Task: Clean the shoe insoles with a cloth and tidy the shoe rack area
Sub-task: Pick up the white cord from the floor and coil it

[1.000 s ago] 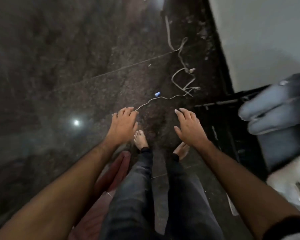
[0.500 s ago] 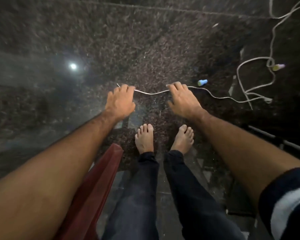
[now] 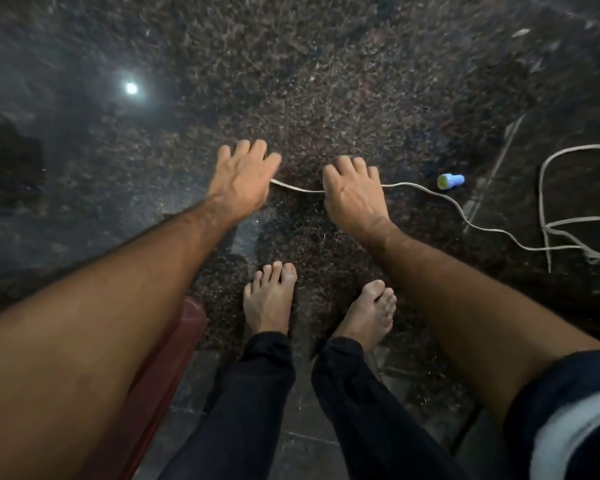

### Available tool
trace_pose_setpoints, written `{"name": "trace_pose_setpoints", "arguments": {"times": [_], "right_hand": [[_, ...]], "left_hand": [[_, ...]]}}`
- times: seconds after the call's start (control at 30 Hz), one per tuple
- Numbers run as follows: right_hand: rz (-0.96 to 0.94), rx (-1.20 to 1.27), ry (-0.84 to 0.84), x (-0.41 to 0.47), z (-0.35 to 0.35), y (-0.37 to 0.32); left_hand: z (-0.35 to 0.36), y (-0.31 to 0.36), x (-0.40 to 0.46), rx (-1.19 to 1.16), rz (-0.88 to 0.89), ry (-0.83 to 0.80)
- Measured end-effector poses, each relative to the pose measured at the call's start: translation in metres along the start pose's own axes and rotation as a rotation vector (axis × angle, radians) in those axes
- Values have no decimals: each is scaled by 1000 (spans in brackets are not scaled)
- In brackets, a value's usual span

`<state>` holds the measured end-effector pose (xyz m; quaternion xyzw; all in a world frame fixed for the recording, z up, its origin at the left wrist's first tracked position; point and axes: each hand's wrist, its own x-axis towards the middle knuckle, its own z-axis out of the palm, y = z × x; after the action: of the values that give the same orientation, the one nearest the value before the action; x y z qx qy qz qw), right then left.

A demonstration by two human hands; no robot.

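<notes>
Hands: I am counting two, both reaching down over the floor (image 3: 326, 81), backs facing me.
Left hand (image 3: 241, 178): I am seeing its fingers curling down, with one end of the white cord (image 3: 426, 195) running in under it; it is holding that end.
Right hand (image 3: 352, 192): its fingers are curling over the same cord, which is passing under the palm and coming out on both sides; it is gripping the cord.
Cords: I am making out one thin white cord, sagging slightly between the hands, then snaking off right into loose loops at the frame edge.
Small objects: one light blue cap-like piece (image 3: 450, 181) is lying on the floor just beyond the cord, right of the right hand.
Feet: two bare feet (image 3: 269, 299) are standing below the hands, in dark trousers.
Red object (image 3: 167, 368): one, showing beside the left leg; I cannot tell what it is.
Containers: I cannot tell of any from here.
Light: one bright spot is reflecting at upper left.
</notes>
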<state>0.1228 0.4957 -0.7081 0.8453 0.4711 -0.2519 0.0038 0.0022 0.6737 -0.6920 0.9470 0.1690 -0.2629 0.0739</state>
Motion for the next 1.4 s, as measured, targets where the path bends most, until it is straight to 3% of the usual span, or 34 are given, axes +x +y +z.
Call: {"name": "trace_pose_setpoints", "arguments": {"times": [0.1,0.3,0.6,0.8,1.0,1.23,1.4], "right_hand": [[-29,64,-25,-14,-13,-4],[152,593,-126,-79,-88,-11],[426,794,-156,-213,-302,-12],[589,830,53,-305,-442,-43],[568,988,245,-396,-541,-72],[609,1097,505,-520,-603,-85],[623,1188,802,-613,-635,-99]], "left_hand": [[-7,4,-11,-59,-7,-14],[-65,15,-61,-626,-69,-101],[-269,50,-157,-702,137,-117],[-437,78,-218,-725,294,-75],[-564,115,-273,-751,436,-140],[-651,187,-347,-752,696,-420],[-696,253,-428,-934,758,-673]]}}
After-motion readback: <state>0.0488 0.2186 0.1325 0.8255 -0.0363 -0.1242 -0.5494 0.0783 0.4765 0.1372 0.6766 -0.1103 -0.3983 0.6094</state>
